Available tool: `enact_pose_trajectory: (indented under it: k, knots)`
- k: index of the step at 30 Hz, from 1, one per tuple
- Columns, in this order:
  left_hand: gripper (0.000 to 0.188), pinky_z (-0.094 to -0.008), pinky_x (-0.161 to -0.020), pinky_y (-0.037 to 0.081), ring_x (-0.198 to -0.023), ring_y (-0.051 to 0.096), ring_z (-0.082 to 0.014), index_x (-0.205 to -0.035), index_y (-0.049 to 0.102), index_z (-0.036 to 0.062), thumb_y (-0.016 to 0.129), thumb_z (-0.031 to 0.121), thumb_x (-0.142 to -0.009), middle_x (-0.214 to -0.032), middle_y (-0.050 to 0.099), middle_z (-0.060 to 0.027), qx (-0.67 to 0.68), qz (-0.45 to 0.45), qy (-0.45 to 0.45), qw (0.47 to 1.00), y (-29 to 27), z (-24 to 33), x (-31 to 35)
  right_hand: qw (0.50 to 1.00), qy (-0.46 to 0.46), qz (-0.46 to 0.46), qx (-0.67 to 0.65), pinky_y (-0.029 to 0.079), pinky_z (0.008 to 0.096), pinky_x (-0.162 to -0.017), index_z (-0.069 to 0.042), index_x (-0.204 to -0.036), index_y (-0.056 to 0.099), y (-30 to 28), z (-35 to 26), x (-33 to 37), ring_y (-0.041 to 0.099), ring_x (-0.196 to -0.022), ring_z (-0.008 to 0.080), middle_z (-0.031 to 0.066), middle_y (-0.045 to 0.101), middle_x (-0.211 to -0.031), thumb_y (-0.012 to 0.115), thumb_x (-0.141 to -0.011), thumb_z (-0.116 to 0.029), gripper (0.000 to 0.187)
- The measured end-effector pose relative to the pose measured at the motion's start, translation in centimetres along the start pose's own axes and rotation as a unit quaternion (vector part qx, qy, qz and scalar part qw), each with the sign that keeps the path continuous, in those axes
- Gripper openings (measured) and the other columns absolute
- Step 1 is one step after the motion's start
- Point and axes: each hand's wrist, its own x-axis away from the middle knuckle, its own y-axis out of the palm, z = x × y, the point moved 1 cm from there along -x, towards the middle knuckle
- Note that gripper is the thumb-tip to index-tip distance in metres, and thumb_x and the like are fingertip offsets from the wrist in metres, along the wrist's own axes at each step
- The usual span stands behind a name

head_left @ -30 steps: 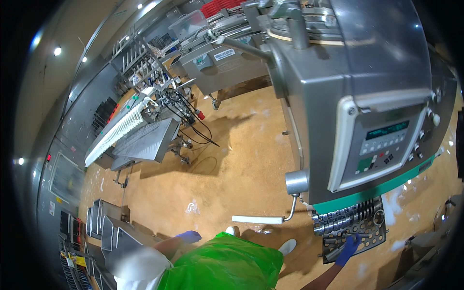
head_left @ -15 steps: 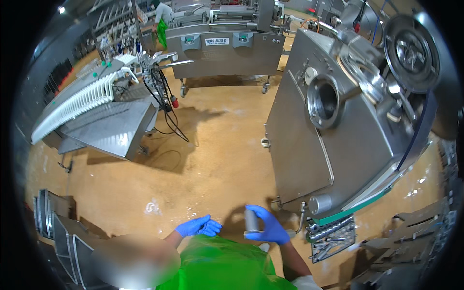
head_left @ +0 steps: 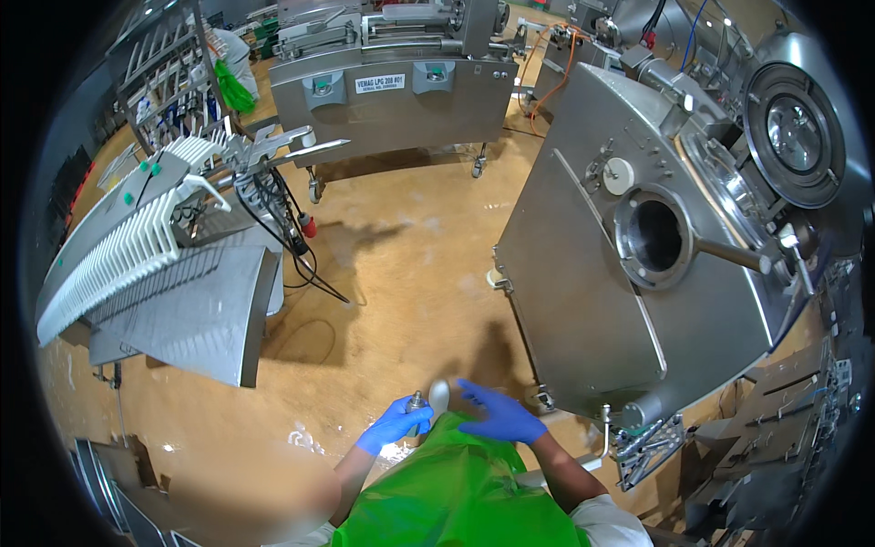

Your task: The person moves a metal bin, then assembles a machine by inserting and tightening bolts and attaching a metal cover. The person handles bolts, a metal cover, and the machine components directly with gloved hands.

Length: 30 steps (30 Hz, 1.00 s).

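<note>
In front of the green apron (head_left: 456,492), my blue-gloved left hand (head_left: 390,427) is closed round a small metal cylinder (head_left: 416,403) with a narrow top end. Its lower part is hidden by the fingers. Just right of the cylinder shows a pale rounded shape (head_left: 439,397); I cannot tell what it is or whether it touches the cylinder. My right hand (head_left: 501,417), also gloved in blue, is open beside that shape, its fingers apart and pointing left. Nothing shows in its grasp.
At the right stands a big steel machine (head_left: 583,301) with a round port (head_left: 658,239) and a lever (head_left: 597,456) low down. A steel unit on wheels (head_left: 401,109) is at the back. At left are a slatted conveyor (head_left: 128,246) and black cables (head_left: 314,278) near the wet floor (head_left: 410,310).
The metal cylinder was in my right hand; now my left hand holds one and the right is open. The hands have come closer together, and the view has shifted.
</note>
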Motion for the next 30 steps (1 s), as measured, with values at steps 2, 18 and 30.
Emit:
enact_pose_trajectory:
  k: [2, 18, 30]
  knots:
    - [0.029, -0.027, -0.065, 0.048, -0.069, 0.057, -0.0103, -0.094, 0.061, 0.0059, 0.067, 0.034, -0.091, -0.077, 0.063, -0.0024, -0.07, 0.014, -0.013, 0.997, -2.9, 0.5, -2.8, 0.999, 0.033, -0.004, -0.002, 0.045, 0.0412, -0.1, -0.009, -0.146, 0.038, -1.4, 1.7, -2.8, 0.056, -0.119, 0.033, 0.0203, 0.055, -0.132, 0.071, -0.084, -0.038, 0.076]
    - [0.053, -0.0398, -0.075, 0.052, -0.082, 0.067, -0.0225, -0.098, 0.072, 0.01, 0.068, 0.059, -0.079, -0.094, 0.072, -0.0048, -0.434, -0.018, -0.474, 0.766, -34.6, 0.3, -12.7, 0.991, 0.056, 0.041, 0.111, 0.049, 0.0419, -0.093, -0.007, -0.134, 0.053, -27.3, 9.2, -37.3, 0.061, -0.108, 0.035, 0.02, 0.063, -0.118, 0.06, -0.087, -0.051, 0.064]
    - [0.054, -0.0402, -0.075, 0.053, -0.084, 0.069, -0.0272, -0.096, 0.071, 0.0042, 0.068, 0.054, -0.077, -0.093, 0.072, -0.0138, -0.323, 0.126, -0.362, 0.865, -42.7, 2.6, -46.7, 0.963, -0.025, -0.13, 0.236, 0.048, 0.0437, -0.092, -0.008, -0.133, 0.053, -43.0, 5.5, -68.7, 0.059, -0.11, 0.0379, 0.0192, 0.062, -0.119, 0.054, -0.092, -0.052, 0.061]
